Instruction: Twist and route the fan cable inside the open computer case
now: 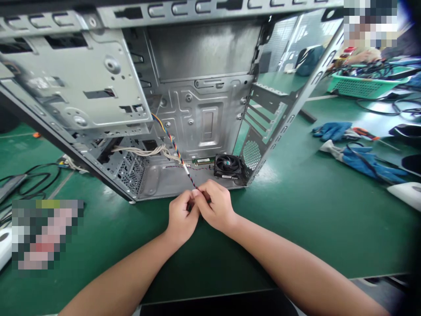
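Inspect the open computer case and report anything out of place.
The black fan looks out of place: it sits on the case floor, apparently unmounted, near a thin green board. I see no spill or obvious damage.

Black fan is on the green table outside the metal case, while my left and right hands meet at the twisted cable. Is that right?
Not quite: the head view shows the black fan inside the metal case, at its bottom. The left hand and right hand do meet at the twisted cable.
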The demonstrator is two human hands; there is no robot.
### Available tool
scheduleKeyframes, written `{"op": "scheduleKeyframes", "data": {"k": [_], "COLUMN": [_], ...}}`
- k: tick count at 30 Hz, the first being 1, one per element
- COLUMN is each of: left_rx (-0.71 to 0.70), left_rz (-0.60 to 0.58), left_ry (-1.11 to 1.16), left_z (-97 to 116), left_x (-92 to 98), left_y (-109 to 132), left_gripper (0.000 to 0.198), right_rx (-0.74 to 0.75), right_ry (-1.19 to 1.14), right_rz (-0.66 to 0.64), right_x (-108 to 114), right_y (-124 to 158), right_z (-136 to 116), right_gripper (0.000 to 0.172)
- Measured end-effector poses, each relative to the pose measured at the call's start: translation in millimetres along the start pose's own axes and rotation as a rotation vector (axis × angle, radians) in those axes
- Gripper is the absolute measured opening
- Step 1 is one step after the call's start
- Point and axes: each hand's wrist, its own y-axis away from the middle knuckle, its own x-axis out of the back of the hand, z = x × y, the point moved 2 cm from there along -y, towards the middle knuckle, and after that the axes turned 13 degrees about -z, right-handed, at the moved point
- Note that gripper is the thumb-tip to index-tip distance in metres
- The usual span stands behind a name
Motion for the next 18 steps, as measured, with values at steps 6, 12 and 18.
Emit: {"op": "scheduleKeyframes", "data": {"k": [6,12,18], "left_rx": [-0.002,0.002,0.001], "left_rz": [0.000,-0.004,-0.009], "left_ry": [-0.005,-0.001,-0.015], "left_z": [-2.1,-2.2,-1.0], "left_x": [-0.4,-1.0,-0.7], "left_y": [0.3,-0.1,0.1], "left_gripper": [0.023,0.024,0.021], "right_rx": [0.013,0.015,0.016], "right_ry": [-0.005,-0.007,-0.018], "right_rz": [-0.003,0.003,0.004], "right_x": [-0.4,-0.8,-0.7], "right_y": [-0.6,-0.6,-0.4], "right_z": [-0.5,-0.3,0.0], "right_gripper": [0.016,0.016,0.016]}}
